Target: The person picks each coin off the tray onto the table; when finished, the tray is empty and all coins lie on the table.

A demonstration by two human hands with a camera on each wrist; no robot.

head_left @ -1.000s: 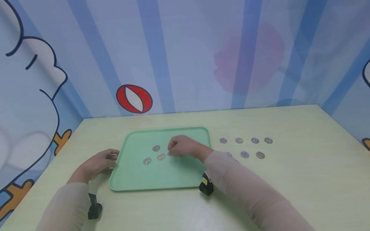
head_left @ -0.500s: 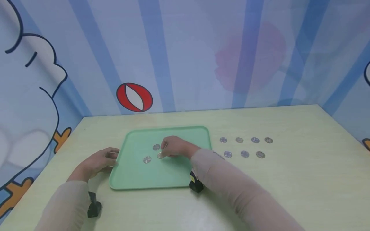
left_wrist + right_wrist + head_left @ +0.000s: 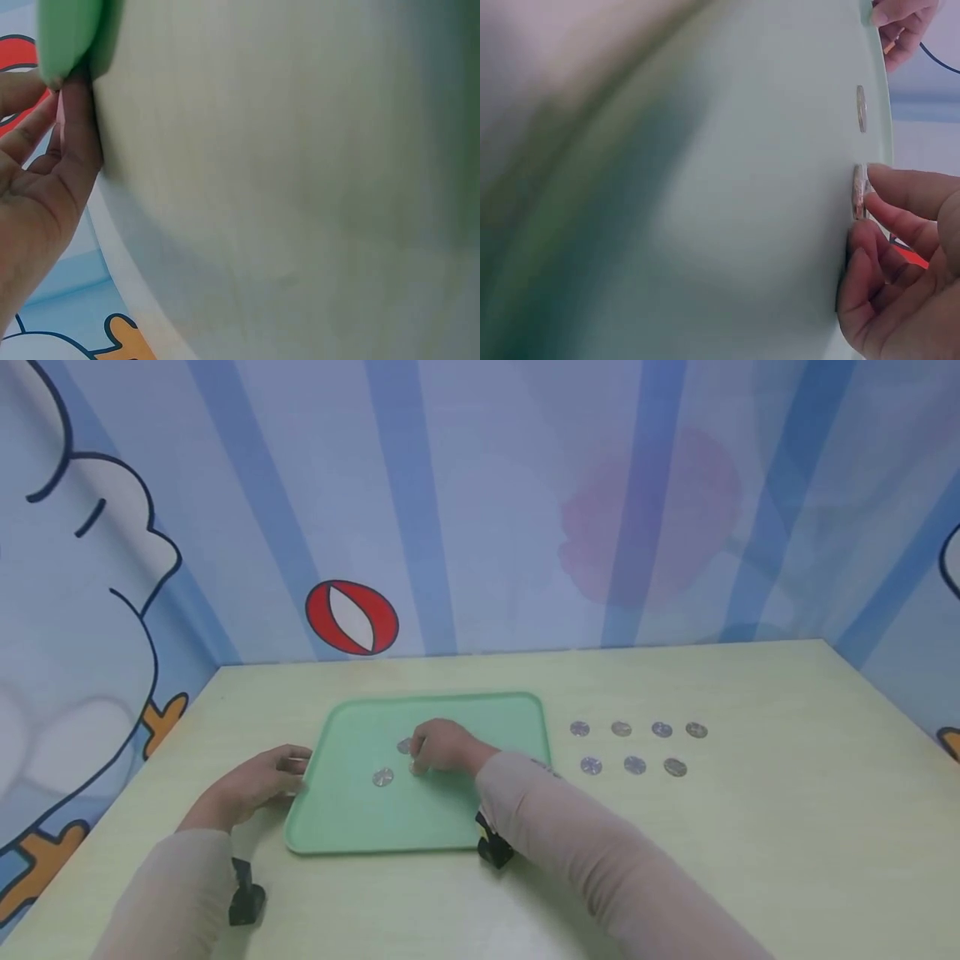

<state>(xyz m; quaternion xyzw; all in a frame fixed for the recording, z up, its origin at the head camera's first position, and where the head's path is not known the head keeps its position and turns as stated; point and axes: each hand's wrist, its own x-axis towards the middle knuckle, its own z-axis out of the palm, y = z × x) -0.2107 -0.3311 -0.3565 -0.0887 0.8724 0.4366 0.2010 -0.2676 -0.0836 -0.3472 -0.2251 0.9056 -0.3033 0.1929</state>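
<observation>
A pale green tray [image 3: 360, 827] lies on the table with silver coins on it. My left hand [image 3: 258, 785] holds the tray's left rim, and in the left wrist view its fingers [image 3: 75, 120] meet the green edge. Over the middle of the tray, my right hand [image 3: 446, 747] has its fingertips down at a coin [image 3: 859, 191], thumb and finger pinching at its edge. A second coin [image 3: 405, 746] lies just behind these fingers, partly covered. One more coin [image 3: 383, 777] lies flat to their left.
Several coins lie right of the tray in two rows, among them a back-row coin [image 3: 621, 728] and a front-row coin [image 3: 634, 765]. The pale wooden table [image 3: 750, 843] ends at a blue striped backdrop [image 3: 502, 527] with cartoon prints.
My right hand has moved left across the tray to the middle coin and lowered its fingertips there. The left hand has stayed at the tray's rim.
</observation>
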